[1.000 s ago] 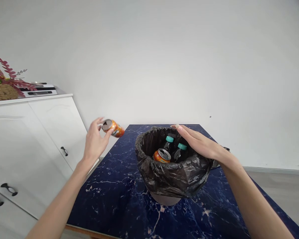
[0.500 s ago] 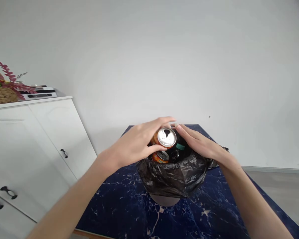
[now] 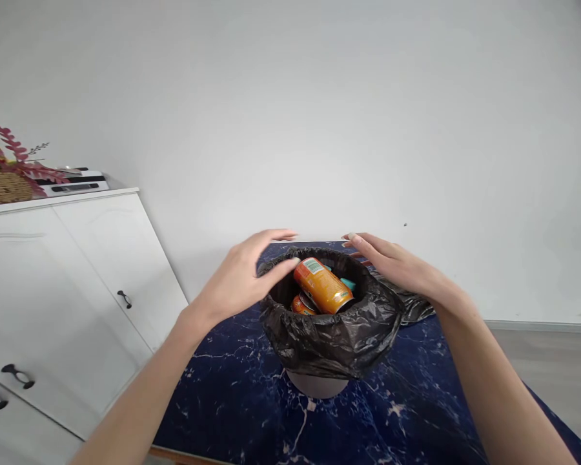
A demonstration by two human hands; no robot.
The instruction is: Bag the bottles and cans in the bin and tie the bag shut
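An orange drink can (image 3: 323, 284) lies on its side at the top of a small bin lined with a black plastic bag (image 3: 334, 339). Beneath it a second orange can (image 3: 302, 305) shows in part, and a teal cap (image 3: 348, 284) shows beside it. My left hand (image 3: 242, 274) hovers over the bin's left rim, fingers apart, with the thumb tip close to the upper can. Over the right rim is my right hand (image 3: 392, 261), fingers stretched out and holding nothing. Most of what lies deeper in the bag is hidden.
The bin stands on a dark blue marbled table (image 3: 237, 400) against a white wall. To the left is a white cabinet (image 3: 91, 258) with black handles, bearing a wicker basket (image 3: 4, 187) of plants and a white device (image 3: 77, 183). Bunched bag plastic (image 3: 414, 303) spreads at the bin's right.
My left hand has let go of the can and drawn back left. The can has gone from upright to lying on its side in the bag. My right hand has shifted slightly right.
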